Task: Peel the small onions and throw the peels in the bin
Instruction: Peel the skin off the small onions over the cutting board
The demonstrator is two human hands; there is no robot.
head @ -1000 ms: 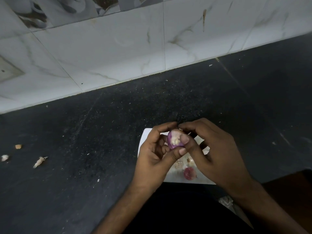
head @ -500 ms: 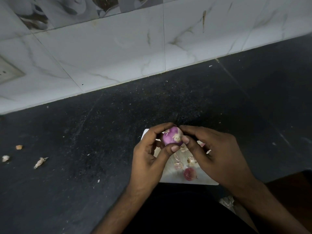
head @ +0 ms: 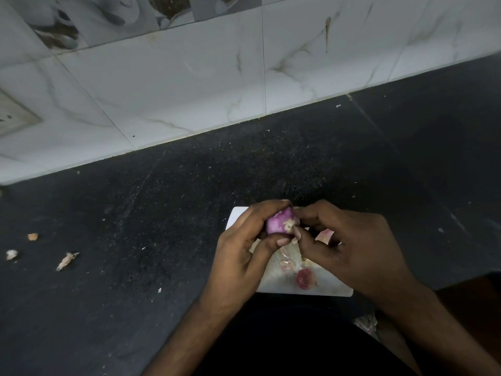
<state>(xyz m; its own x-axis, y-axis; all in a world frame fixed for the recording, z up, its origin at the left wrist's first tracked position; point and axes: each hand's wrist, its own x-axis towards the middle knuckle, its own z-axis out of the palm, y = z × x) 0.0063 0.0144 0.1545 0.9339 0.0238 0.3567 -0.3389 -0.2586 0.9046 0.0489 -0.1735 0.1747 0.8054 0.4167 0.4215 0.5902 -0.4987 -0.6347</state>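
Since before, we've rolled the onion (head: 279, 223); our left hand (head: 244, 256) cups it, our right hand (head: 349, 248) pinches skin. Tugging hard could drop it onto the board (head: 273, 280) beneath our hands.

Both bare forearms are extended forward from the bottom edge of the view and are angled towards each other, so that the hands are brought together near the middle. The left hand (head: 244, 245) is turned palm inward, its fingers curled over the top and its thumb pressed up from beneath, and a small, round, purple peeled onion (head: 280, 222) is gripped between them. The right hand (head: 349, 245) is held just beside it, back upward, with the wrist bent. Its thumb and forefinger are pinched together at the onion's pale end, and the other fingers are curled under the palm.
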